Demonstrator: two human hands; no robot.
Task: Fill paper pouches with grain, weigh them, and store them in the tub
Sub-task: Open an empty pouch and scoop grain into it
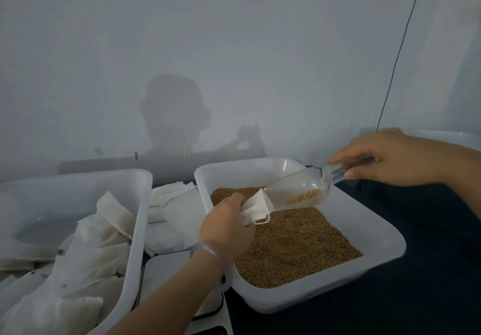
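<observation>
Fingers (235, 200) of the left hand (226, 222) are curled and pinching the paper pouch (256, 211), with its open end turned up toward two o'clock to meet the scoop. Over on the right hand (390, 157), forefinger and thumb are closed round the handle of the clear scoop (294, 191), handle high at two o'clock and lip dipping to eight o'clock. That slope looks made for a pour. The lip is touching the pouch mouth, though whether it has gone inside I cannot tell. A small heap of grain (305, 196) sits in the scoop's belly, not yet in the pouch.

Both hands are working directly above the white tray (377, 233), and that reads as deliberate: anything that misses should drop back into the supply. The tray holds a flat brown bed of grain across most of its floor.

At nine o'clock from the tray stands the tub (141, 204), piled with white pouches (104, 230) lying every which way. They look filled. Between tub and tray, at eleven o'clock from the left hand, lies a stack of flat pouches (171, 194), close by for the next pick. At seven o'clock, half hidden by the left forearm, is a white scale (171, 269), within easy reach for weighing.
</observation>
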